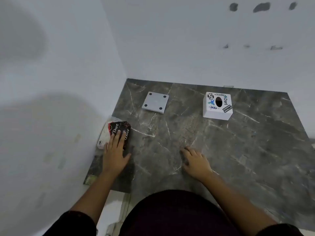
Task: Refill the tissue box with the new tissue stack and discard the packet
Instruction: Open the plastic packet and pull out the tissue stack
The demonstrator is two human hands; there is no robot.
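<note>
Right hand resting loosely curled, empty, near table front edge | left hand laid flat, fingers spread, on tissue packet at left edge, not clenched | packet long axis front-to-back | tissue box near far edge, well apart | base plate far-left, upturned | left nearer packet.

Light was dim, flat and bluish. Soft grey shadow blobs lay on the left wall. Faint sheen showed on the marble countertop veins, no hard glare. The whole frame was soft and slightly blurred. Wide-angle distortion bent the countertop's edges and stretched the corners.
</note>
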